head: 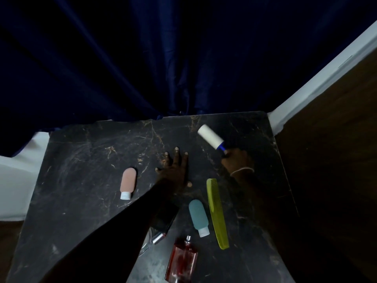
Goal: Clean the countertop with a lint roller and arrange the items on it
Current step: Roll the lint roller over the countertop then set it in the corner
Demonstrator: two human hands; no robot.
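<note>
The dark marble countertop point(85, 160) fills the lower view. My right hand point(236, 158) grips the blue handle of a lint roller point(210, 136), whose white roll points up and left near the far right corner. My left hand point(175, 170) lies flat on the counter's middle, fingers spread, holding nothing. A pink tube point(128, 181) lies left of that hand. Nearer me lie a teal tube point(198, 215), a yellow-green comb point(217, 213) and a reddish perfume bottle point(181, 260). A dark bottle with a silver cap point(163, 223) is partly hidden under my left forearm.
A dark blue curtain point(163, 58) hangs behind the counter's far edge. A white wall strip point(318, 82) and a brown wooden panel point(336, 160) border the right side. White surface point(16, 180) shows at the left.
</note>
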